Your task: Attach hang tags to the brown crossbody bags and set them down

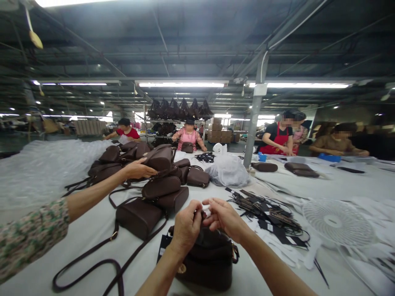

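Right in front of me stands a dark brown handbag [210, 267] with a round gold emblem and a black hang tag [161, 246] at its left side. Over its top, my left hand [187, 224] is closed in a pinch with the thumb uppermost. My right hand [224, 220] meets it, fingers bent round a small white piece [206, 210]. Something small and dark shows between the two hands, too hidden to name. Left of them lies another brown handbag [138, 218], its long strap looped on the table.
A co-worker's hand [138, 169] reaches in from the left onto a pile of brown bags [162, 187]. Black tags with cords [268, 218], a white fan [335, 222] and a plastic bag [228, 170] lie rightward. Clear wrapping [46, 172] heaps at left; a post [256, 123] rises beyond.
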Action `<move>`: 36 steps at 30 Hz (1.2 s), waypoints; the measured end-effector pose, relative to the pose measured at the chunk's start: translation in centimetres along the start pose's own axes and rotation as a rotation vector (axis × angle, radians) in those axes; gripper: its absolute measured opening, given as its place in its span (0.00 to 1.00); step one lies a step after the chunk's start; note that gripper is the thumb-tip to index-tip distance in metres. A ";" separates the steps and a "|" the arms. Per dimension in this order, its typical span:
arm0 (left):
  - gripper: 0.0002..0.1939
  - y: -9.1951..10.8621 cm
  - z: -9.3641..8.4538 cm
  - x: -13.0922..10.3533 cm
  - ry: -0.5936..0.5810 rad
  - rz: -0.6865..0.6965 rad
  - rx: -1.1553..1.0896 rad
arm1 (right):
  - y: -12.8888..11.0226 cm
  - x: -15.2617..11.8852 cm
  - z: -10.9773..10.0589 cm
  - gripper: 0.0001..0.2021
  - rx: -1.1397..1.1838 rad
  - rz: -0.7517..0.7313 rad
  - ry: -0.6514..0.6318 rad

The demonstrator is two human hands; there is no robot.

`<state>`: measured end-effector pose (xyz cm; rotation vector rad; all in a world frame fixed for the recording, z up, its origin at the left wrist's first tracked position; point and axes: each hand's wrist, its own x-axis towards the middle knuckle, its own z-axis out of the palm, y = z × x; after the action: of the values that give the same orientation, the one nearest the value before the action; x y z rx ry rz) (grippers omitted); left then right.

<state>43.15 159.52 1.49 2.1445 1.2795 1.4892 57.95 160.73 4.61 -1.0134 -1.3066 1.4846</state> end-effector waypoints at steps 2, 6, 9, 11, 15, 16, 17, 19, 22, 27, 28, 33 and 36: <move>0.06 -0.1 0.0 0.2 -0.015 -0.001 -0.002 | -0.6 0.4 -0.4 0.20 -0.144 0.012 -0.072; 0.07 -0.2 -0.2 0.6 0.007 -0.012 -0.028 | -1.8 1.0 -0.7 0.11 -0.592 -0.293 -0.114; 0.06 -0.1 -0.7 1.1 -0.023 0.004 -0.058 | -3.1 1.3 -0.5 0.09 -0.927 -0.623 0.023; 0.06 -0.1 -1.4 1.5 -0.092 0.031 -0.084 | -4.2 1.8 -0.3 0.08 -1.006 -0.710 0.146; 0.07 0.2 -3.2 2.4 -0.164 0.058 -0.098 | -6.0 3.4 0.2 0.07 -0.879 -0.644 0.212; 0.07 0.3 -3.5 2.7 -0.188 0.079 -0.086 | -6.4 3.7 0.3 0.08 -0.859 -0.625 0.189; 0.11 0.4 -3.9 3.0 -0.220 0.111 -0.067 | -6.7 3.8 0.5 0.08 -0.850 -0.615 0.159; 0.25 0.6 -4.2 3.4 -0.274 0.186 -0.005 | -7.4 3.9 0.8 0.08 -0.837 -0.613 0.100; 0.24 1.0 -4.1 3.8 -0.314 0.264 0.085 | -8.3 3.8 1.3 0.07 -0.824 -0.619 0.069; 0.22 1.9 -4.0 3.8 -0.519 0.225 -0.137 | -8.4 4.7 1.3 0.06 -0.727 -0.557 0.143; 0.22 2.0 -4.2 3.9 -0.553 0.193 -0.179 | -8.2 4.8 1.1 0.06 -0.697 -0.531 0.139; 0.18 2.1 -5.2 4.7 -0.543 0.156 -0.198 | -7.1 3.2 -0.2 0.19 -0.521 -0.237 -0.205; 0.20 2.0 -5.6 5.4 -0.544 0.176 -0.167 | -6.6 1.5 -0.7 0.26 -0.483 -0.028 -0.498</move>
<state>39.94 160.90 8.75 2.3608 0.7678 0.9178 58.83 162.73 11.10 -0.9398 -2.0993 1.4868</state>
